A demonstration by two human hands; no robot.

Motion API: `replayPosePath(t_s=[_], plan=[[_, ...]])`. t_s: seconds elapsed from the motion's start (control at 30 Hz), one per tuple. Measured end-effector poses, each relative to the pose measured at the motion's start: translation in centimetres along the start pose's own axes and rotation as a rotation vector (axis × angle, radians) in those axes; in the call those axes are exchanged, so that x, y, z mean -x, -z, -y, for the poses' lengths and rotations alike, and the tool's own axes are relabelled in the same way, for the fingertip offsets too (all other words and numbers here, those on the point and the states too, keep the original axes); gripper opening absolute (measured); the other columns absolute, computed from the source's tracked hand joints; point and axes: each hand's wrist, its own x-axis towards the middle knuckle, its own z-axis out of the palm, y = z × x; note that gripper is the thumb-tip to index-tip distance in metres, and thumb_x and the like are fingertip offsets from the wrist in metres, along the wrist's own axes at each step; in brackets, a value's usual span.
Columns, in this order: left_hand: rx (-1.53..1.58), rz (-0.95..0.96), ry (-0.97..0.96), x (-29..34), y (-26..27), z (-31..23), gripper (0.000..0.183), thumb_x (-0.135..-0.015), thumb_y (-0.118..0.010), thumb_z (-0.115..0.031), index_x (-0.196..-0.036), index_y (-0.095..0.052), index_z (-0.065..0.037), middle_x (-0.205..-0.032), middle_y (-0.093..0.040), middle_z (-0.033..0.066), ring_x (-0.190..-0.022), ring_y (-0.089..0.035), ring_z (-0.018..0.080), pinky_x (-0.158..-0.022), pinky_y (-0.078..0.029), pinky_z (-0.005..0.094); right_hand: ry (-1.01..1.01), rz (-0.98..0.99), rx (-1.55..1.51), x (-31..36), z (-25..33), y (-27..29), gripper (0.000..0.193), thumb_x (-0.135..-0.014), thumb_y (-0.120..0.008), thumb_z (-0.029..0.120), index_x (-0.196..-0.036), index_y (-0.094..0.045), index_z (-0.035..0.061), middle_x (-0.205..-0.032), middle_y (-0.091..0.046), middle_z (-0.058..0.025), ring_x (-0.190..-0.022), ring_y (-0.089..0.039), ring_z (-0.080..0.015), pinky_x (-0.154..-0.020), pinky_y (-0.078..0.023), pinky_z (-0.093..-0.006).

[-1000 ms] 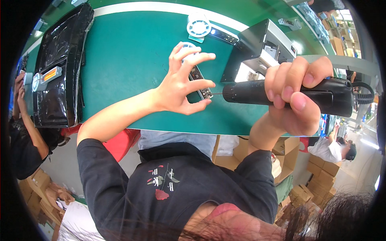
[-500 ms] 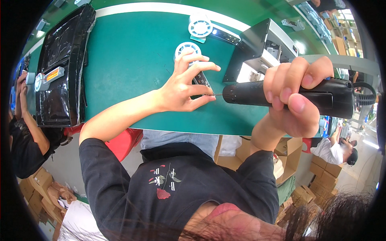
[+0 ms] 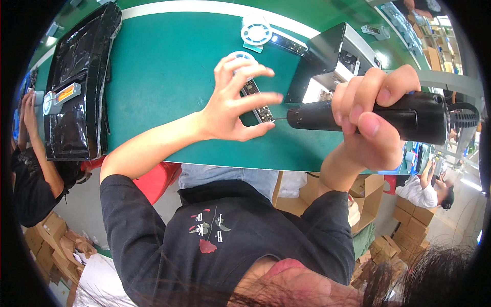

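Observation:
My right hand (image 3: 371, 112) is wrapped round a black electric screwdriver (image 3: 313, 116) with a cable at its rear. Its thin bit points left and reaches the near end of an opened handheld fan (image 3: 250, 88). That fan has a white round head and a narrow handle with a bare circuit board showing. My left hand (image 3: 222, 110) spreads over the fan, index finger and thumb well apart, thumb tip close to the bit. The other fingers partly cover the fan's head and handle; whether they press on it I cannot tell.
Another white fan (image 3: 257, 32) with a dark open handle lies farther back. A black and grey box-shaped machine (image 3: 327, 61) stands to its right. At left, a black wrapped bin (image 3: 76, 112) carries a grey fan part (image 3: 65, 96). Other people work on both sides.
My left index finger has lifted away from the thumb, uncovering more of the circuit board. The screwdriver has shifted slightly, its bit still at the handle's end.

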Motion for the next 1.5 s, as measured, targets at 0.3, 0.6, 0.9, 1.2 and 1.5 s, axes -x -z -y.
replayPosePath(t_s=[0.3,0.6,0.9,1.2,1.5], plan=[[-0.024,-0.008,0.197,0.0,-0.9,0.8,0.084,-0.067,-0.098,-0.031,-0.141,-0.063,-0.016,-0.157,-0.04,0.0239,-0.147,-0.034,0.0481,-0.118,-0.034,0.0596,-0.132,-0.186,0.053,-0.7,-0.7,-0.8,0.039,-0.072,-0.078,-0.008,-0.099,-0.053,0.0053,-0.076,-0.065,-0.0095,-0.064,-0.062,-0.0141,-0.059,-0.05,-0.0266],[-0.03,0.001,0.203,-0.2,-0.7,0.7,0.083,-0.066,-0.099,-0.03,-0.14,-0.064,-0.017,-0.154,-0.041,0.0224,-0.144,-0.036,0.045,-0.117,-0.037,0.0576,-0.172,-0.197,0.026,-0.5,-1.2,-1.1,0.037,-0.071,-0.08,-0.006,-0.094,-0.054,0.0048,-0.077,-0.066,-0.01,-0.067,-0.062,-0.0143,-0.061,-0.05,-0.0266],[0.013,-0.031,0.216,0.0,-0.9,1.0,0.093,-0.062,-0.102,-0.028,-0.143,-0.059,-0.015,-0.151,-0.041,0.0209,-0.143,-0.038,0.0429,-0.113,-0.041,0.0548,-0.039,0.157,0.111,-1.1,-1.4,0.7,0.035,-0.077,-0.073,-0.006,-0.098,-0.048,0.0055,-0.075,-0.061,-0.0108,-0.058,-0.057,-0.0159,-0.057,-0.049,-0.0307],[0.033,-0.056,0.229,0.0,-1.0,1.1,0.094,-0.06,-0.103,-0.025,-0.142,-0.059,-0.015,-0.147,-0.044,0.0204,-0.138,-0.041,0.042,-0.11,-0.043,0.0542,0.041,0.576,-0.054,-2.6,-2.4,1.9,0.035,-0.077,-0.08,-0.005,-0.094,-0.052,0.0067,-0.069,-0.064,-0.0059,-0.052,-0.06,-0.0162,-0.051,-0.052,-0.0294],[0.036,-0.074,0.228,-0.2,-1.1,1.0,0.092,-0.057,-0.103,-0.024,-0.139,-0.061,-0.015,-0.144,-0.047,0.0204,-0.135,-0.043,0.0429,-0.108,-0.045,0.0547,0.032,0.66,-0.286,-2.2,-3.9,2.0,0.028,-0.076,-0.083,-0.003,-0.087,-0.058,0.0056,-0.066,-0.065,-0.0033,-0.048,-0.059,-0.0152,-0.045,-0.048,-0.0261]])
